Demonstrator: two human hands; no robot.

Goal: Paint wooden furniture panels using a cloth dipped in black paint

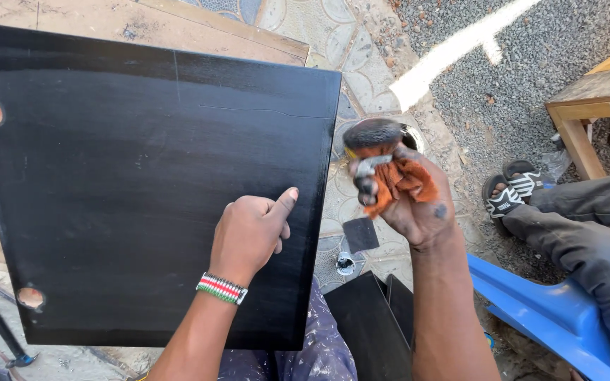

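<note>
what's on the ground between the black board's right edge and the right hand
In the head view, patterned tiles with a small dark square piece lie between the black board and right hand.

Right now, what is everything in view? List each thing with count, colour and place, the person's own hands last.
board: one, black, two round holes on its left side, across the lap, fills the left.
brush: one, dark bristles, blurred, right of the board.
rag: one, orange, wrapped round the brush handle.
hammer: one, black, bottom left on the ground.
small square: one, dark, on the patterned floor.
chair: one, blue, bottom right.
wooden stool: one, tan, upper right.
another person's legs: grey trousers, striped sandals, right.
wristband: one, striped, left wrist.
left hand: rests on the board.
right hand: holds brush and rag.
</note>
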